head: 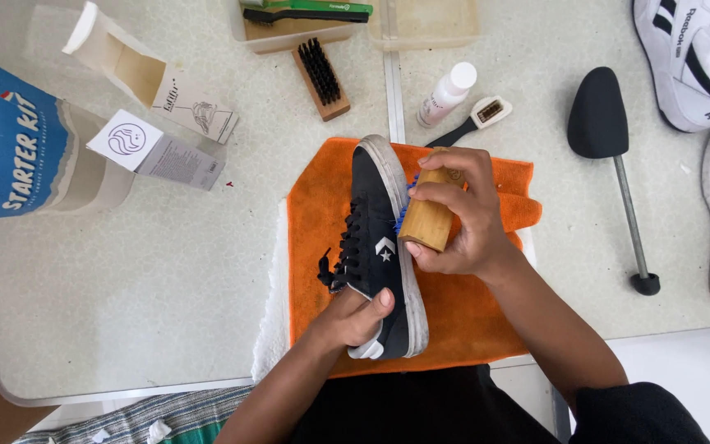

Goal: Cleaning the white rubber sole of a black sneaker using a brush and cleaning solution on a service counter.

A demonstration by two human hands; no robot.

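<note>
Shoe: black low sneaker [375,247] with a white sole, lying on its side on the orange cloth [470,316], near the middle of the bench [125,288].
Shoe's long line: runs away from the body, toe far, heel close, tipped a little to the left at the toe.
Sole edge: turned to the right, toward the brush.
Brush: wooden block brush [431,210] with blue bristles, pressed against the white sole edge about halfway along the shoe.
Right hand [462,218]: wrapped around the wooden brush, just right of the shoe.
Right fingers [454,164]: curled tight over the top of the brush, thumb underneath, clamped on it.
Left hand [355,316]: at the heel end, holding the shoe from the near side.
Left fingers: closed around the heel, thumb [382,300] lying on the black side; other fingertips hidden under the shoe.
Shoe from right fingers: just to the left, touching the bristles.
Shoe from left fingers: right inside the grip, stretching away up the cloth.
Nearer hand: both touching; left on the shoe itself, right only through the brush.
Under the cloth: white towel [273,312] peeking out on the left.
Nearby: small brown brush [322,78], white bottle [447,93], black shoe tree [610,156], all well apart from the hands.
</note>
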